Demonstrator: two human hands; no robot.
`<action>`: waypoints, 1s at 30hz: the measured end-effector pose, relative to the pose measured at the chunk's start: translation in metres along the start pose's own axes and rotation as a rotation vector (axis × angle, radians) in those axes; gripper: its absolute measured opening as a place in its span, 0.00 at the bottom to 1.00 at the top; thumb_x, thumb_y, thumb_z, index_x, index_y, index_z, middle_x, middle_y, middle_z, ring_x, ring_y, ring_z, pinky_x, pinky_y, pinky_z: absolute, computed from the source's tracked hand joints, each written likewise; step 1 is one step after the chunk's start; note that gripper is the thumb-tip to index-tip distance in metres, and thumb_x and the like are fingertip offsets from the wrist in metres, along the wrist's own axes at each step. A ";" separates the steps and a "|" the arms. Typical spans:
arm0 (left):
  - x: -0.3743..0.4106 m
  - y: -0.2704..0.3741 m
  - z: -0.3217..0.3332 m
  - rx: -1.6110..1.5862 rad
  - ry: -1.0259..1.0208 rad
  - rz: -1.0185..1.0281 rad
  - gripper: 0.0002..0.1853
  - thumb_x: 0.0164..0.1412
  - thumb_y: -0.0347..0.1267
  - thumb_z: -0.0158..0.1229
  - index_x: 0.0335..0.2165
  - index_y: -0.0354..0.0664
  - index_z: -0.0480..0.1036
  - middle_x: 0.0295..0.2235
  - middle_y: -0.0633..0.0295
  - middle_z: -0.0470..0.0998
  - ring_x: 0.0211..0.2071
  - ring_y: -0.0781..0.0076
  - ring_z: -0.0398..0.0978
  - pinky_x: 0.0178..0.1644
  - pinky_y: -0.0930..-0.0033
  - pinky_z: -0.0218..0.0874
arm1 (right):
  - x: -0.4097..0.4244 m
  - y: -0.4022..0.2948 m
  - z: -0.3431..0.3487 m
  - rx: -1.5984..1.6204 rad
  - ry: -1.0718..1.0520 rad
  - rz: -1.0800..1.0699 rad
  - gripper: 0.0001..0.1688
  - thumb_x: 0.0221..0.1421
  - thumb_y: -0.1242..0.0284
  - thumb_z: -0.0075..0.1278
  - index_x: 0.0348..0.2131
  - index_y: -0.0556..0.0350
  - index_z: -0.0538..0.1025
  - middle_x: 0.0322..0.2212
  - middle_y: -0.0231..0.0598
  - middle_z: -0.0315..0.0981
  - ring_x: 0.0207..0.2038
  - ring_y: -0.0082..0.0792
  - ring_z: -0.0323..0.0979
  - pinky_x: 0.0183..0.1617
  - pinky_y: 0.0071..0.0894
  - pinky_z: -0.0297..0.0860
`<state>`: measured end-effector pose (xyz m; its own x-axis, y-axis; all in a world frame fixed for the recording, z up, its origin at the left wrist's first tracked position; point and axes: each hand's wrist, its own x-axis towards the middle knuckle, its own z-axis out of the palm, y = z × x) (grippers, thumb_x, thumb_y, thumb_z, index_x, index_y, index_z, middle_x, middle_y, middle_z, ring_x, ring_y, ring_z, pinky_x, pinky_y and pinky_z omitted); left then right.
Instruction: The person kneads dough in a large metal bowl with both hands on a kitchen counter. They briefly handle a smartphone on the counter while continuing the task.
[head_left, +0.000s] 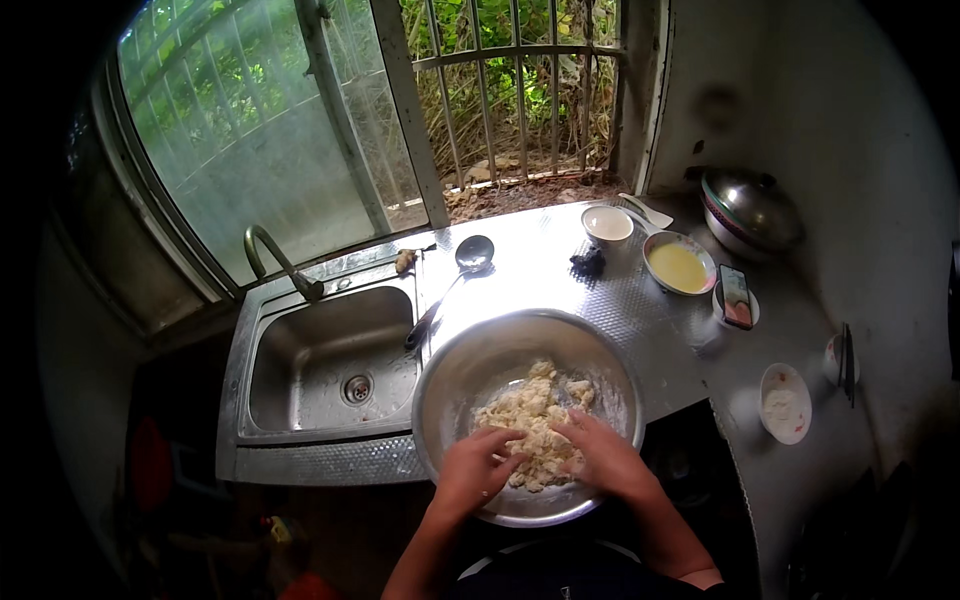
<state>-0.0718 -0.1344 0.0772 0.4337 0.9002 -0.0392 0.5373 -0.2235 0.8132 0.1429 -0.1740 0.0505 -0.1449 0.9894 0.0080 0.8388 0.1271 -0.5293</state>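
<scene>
A wide stainless steel basin (454, 375) stands at the counter's front edge, right of the sink. Crumbly pale dough (529, 409) lies in it in a loose shaggy heap, and white flour clings to the inner wall. My left hand (480, 463) is at the heap's near left side, thumb and fingers apart and curved towards the dough. On the heap's right side rests my right hand (600, 450), fingers spread against the dough. Neither hand is closed around a lump. Small dough bits stick to my left hand.
Left is a steel sink (330, 360) with a faucet (277, 262). A ladle (472, 255) and ginger (405, 260) lie behind the basin. To the right stand a bowl of yellow liquid (681, 262), a phone (736, 296) on a bowl, a bowl of white powder (785, 405) and a lidded pot (750, 214).
</scene>
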 end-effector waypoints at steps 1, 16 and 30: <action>0.000 -0.001 0.000 0.008 -0.020 -0.014 0.15 0.51 0.30 0.63 0.39 0.40 0.76 0.37 0.53 0.75 0.32 0.68 0.78 0.35 0.72 0.71 | -0.001 -0.005 0.001 -0.056 -0.039 0.009 0.29 0.43 0.72 0.59 0.49 0.46 0.72 0.52 0.46 0.62 0.53 0.45 0.63 0.58 0.36 0.59; 0.010 0.002 0.018 -0.194 0.090 0.192 0.18 0.53 0.25 0.60 0.45 0.39 0.72 0.38 0.52 0.75 0.38 0.68 0.77 0.38 0.72 0.71 | 0.014 -0.008 -0.002 0.768 0.041 0.106 0.18 0.55 0.73 0.51 0.45 0.63 0.69 0.42 0.51 0.72 0.44 0.40 0.73 0.47 0.32 0.68; 0.008 0.007 0.018 -0.578 0.038 -0.082 0.15 0.60 0.28 0.54 0.44 0.31 0.66 0.34 0.57 0.75 0.33 0.73 0.75 0.39 0.74 0.69 | 0.011 -0.020 -0.018 0.874 0.155 0.157 0.12 0.55 0.76 0.49 0.41 0.60 0.74 0.32 0.45 0.75 0.33 0.34 0.76 0.37 0.30 0.70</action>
<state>-0.0519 -0.1355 0.0723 0.3750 0.9212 -0.1035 0.0814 0.0785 0.9936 0.1339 -0.1640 0.0769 0.0631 0.9973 -0.0380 0.1356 -0.0463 -0.9897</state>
